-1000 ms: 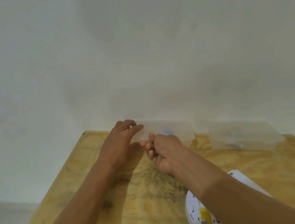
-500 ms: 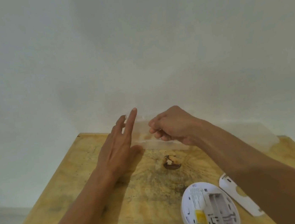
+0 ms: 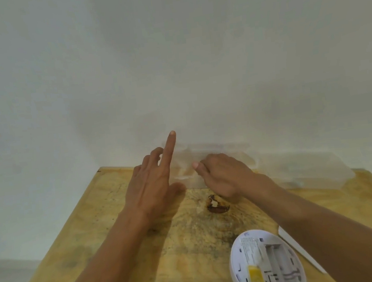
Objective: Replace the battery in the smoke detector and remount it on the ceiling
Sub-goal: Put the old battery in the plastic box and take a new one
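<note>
Since 0.5 s ago, right hand (image 3: 225, 174) dips lower, fingers curled inside clear box (image 3: 217, 153) at 12 o'clock, contents untellable; left hand (image 3: 152, 180) stays loosely extended.

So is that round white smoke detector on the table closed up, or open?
Open. The smoke detector lies back side up on the wooden table, its battery bay uncovered and seemingly empty; a white cover piece lies beside it.

Soft, even, dim light; faint shadows, mild blur, wide-angle edge bending.
</note>
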`<state>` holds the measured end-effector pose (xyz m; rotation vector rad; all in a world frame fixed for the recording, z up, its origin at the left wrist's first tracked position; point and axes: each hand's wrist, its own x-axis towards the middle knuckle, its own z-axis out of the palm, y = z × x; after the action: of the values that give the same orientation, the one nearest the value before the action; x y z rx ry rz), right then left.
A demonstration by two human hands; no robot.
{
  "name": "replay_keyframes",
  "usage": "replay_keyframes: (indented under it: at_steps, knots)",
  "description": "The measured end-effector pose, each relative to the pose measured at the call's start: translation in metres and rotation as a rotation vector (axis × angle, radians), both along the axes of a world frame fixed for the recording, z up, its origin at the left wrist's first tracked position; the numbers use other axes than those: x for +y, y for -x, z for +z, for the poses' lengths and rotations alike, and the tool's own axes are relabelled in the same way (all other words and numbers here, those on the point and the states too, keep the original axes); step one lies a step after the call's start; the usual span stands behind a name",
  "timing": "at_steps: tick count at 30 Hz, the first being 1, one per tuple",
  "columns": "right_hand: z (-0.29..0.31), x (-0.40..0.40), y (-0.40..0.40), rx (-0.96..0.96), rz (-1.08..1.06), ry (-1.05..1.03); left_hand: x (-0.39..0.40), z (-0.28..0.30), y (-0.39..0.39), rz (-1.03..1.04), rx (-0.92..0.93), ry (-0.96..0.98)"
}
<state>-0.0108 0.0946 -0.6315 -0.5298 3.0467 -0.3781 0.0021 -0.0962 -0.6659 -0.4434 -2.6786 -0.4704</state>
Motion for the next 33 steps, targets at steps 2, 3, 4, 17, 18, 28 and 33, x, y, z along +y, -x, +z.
replay_keyframes:
  at_steps: [2, 3, 4, 17, 18, 28, 33]
  knots:
    - [-0.001, 0.000, -0.001, 0.014, 0.033, -0.018, 0.000, -0.001, 0.001, 0.006, 0.006, 0.009]
    - [-0.002, -0.001, 0.000, 0.014, 0.038, -0.032, 0.000, 0.000, 0.002, 0.010, 0.003, 0.010]
    - [-0.002, -0.001, 0.001, 0.011, 0.042, -0.042, 0.000, 0.000, 0.002, 0.013, -0.003, 0.010]
    - [-0.015, 0.008, -0.006, 0.612, 0.085, 0.124, 0.001, -0.002, -0.003, 0.055, 0.001, 0.027]
    - [-0.014, 0.009, -0.010, 0.681, 0.130, 0.109, 0.001, -0.003, -0.004, 0.058, 0.007, 0.027]
    - [0.020, 0.056, -0.032, 0.343, -0.128, -0.040, 0.003, -0.012, -0.009, 0.142, 0.105, 0.156]
    - [0.007, 0.060, -0.034, 0.352, -0.099, -0.057, 0.005, -0.009, -0.009, 0.163, 0.093, 0.197]
